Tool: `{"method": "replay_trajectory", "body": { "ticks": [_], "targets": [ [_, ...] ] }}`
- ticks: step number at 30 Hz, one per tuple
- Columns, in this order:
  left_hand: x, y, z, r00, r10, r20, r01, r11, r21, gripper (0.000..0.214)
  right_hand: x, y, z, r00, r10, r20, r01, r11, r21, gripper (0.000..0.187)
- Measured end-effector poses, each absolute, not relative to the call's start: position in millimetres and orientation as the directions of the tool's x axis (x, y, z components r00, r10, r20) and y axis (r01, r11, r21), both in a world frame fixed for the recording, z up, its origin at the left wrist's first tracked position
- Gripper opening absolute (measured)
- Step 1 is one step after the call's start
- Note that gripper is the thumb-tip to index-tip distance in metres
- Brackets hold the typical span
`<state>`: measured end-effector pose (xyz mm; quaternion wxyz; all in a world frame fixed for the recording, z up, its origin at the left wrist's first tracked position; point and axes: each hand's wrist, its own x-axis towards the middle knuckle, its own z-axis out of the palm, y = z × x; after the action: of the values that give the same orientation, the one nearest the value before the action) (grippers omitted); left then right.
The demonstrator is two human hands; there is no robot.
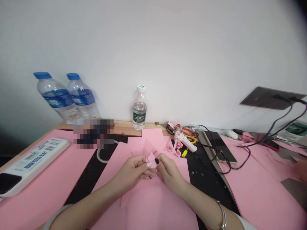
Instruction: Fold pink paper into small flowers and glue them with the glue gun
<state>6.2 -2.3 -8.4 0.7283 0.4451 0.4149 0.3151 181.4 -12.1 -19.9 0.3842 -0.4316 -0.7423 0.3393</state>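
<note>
Between my two hands is a small folded piece of pink paper [151, 157], pinched at its edges. My left hand [137, 167] grips it with thumb and fingers from the left. From the right, my right hand [168, 171] closes on it with the thumb on top. Both hands are over large pink paper sheets [153, 204] on a black mat [203, 182]. Just beyond my right hand lie several pink paper roses [177, 145], beside a pale pink hot glue gun [185, 140].
A small water bottle [139, 110] stands against the wall, and two large blue-capped bottles [80, 95] lean at the back left. A white power bank-like device [35, 163] lies on pink paper at left. On the right are a phone [219, 145], black cables [225, 159] and loose pink sheets [259, 172].
</note>
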Motion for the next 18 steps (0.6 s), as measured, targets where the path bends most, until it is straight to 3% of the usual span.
{"method": "replay_trajectory", "body": {
  "ticks": [4,8,12,18],
  "targets": [
    [4.5,-1.5,-6.4,0.438,0.873,-0.214,-0.062,0.267,0.962,0.031,180.6,-10.0,-21.4,-0.211,0.925,0.316,0.394,0.377,-0.838,0.018],
    [1.6,-1.0,-5.8,0.388,0.907,-0.166,0.024,0.17,0.985,0.036,179.2,-9.9,-22.5,-0.225,0.924,0.309,0.423,0.378,-0.824,0.018],
    [0.9,-1.1,-7.9,0.422,0.879,-0.22,0.141,0.177,0.974,0.024,179.8,-11.7,-21.9,-0.255,0.918,0.303,0.428,0.388,-0.816,0.018],
    [1.2,-1.4,-11.1,0.432,0.874,-0.224,0.13,0.185,0.974,0.023,180.7,-11.3,-24.4,-0.281,0.894,0.348,0.428,0.442,-0.789,0.017]
  ]
}}
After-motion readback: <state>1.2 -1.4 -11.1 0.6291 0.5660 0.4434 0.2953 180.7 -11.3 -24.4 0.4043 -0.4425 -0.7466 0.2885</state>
